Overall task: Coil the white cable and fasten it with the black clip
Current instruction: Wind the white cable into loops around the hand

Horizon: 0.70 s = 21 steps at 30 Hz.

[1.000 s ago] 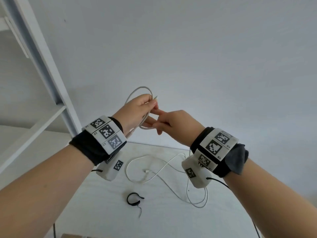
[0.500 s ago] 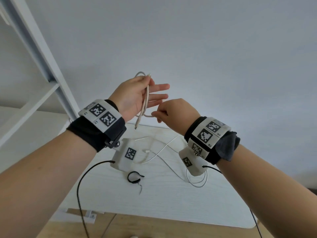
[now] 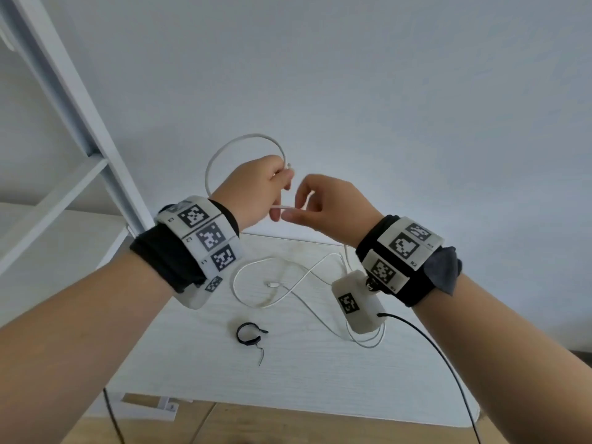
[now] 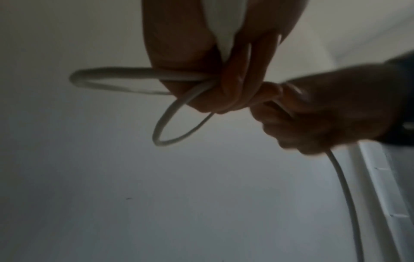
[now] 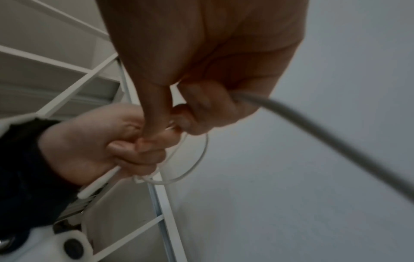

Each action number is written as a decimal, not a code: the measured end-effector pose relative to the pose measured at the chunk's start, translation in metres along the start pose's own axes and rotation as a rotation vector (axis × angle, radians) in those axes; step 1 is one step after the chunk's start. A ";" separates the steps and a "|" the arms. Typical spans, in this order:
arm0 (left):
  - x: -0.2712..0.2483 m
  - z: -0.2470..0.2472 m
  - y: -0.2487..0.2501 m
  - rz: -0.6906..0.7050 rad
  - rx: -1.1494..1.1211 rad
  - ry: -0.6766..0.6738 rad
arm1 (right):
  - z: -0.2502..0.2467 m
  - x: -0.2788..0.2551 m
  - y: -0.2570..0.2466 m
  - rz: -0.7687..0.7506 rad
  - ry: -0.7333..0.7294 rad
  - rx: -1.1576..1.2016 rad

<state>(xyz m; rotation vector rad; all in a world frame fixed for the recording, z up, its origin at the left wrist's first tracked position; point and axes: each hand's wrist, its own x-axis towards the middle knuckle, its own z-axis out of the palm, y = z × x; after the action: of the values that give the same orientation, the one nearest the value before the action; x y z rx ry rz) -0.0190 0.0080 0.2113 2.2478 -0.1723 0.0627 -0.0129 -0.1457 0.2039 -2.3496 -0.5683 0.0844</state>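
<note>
Both hands are raised above the tabletop (image 3: 192, 373), close together in front of a pale wall. The left hand (image 3: 256, 190) has its fingers curled tight around the white cable (image 3: 224, 152), its grip closed on gathered strands; one loop rises from the fist and arcs up and to the left, standing roughly upright, its plane facing the head camera. In the left wrist view the same cable (image 4: 116, 78) shows as two loops leaving the fingers, one lying flat toward the left, one hanging lower. A connector tip pokes out above the left fist, pointing up and right. The right hand (image 3: 333, 209) pinches a short, nearly horizontal stretch of cable between thumb and forefinger, just beside the left fingers, the other fingers curled loosely; from the right wrist view the cable (image 5: 313, 127) leaves the right hand (image 5: 201, 70) and runs off toward the lower right, blurred. The left hand (image 5: 94, 141) appears there as a closed fist with a white plug end sticking out below it. The rest of the cable trails down to the tabletop, where it lies in loose curves with its far connector in the middle of them. The black clip (image 3: 248, 336) lies open on the tabletop, near the slack cable but apart from it, untouched. A white shelf frame (image 3: 64, 100) stands at left.
</note>
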 end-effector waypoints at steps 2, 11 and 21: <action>0.005 -0.011 -0.006 -0.032 -0.007 0.004 | -0.006 -0.004 0.014 0.042 -0.107 0.048; 0.016 -0.066 -0.036 -0.186 -0.304 0.054 | -0.051 -0.020 0.084 0.130 -0.099 0.233; 0.008 -0.073 -0.048 -0.223 -0.357 0.066 | -0.070 -0.016 0.113 0.199 -0.027 -0.116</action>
<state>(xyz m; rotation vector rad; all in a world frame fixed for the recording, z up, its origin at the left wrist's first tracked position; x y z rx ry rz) -0.0028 0.0941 0.2214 1.8926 0.0974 -0.0128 0.0298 -0.2703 0.1803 -2.5160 -0.3594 0.1785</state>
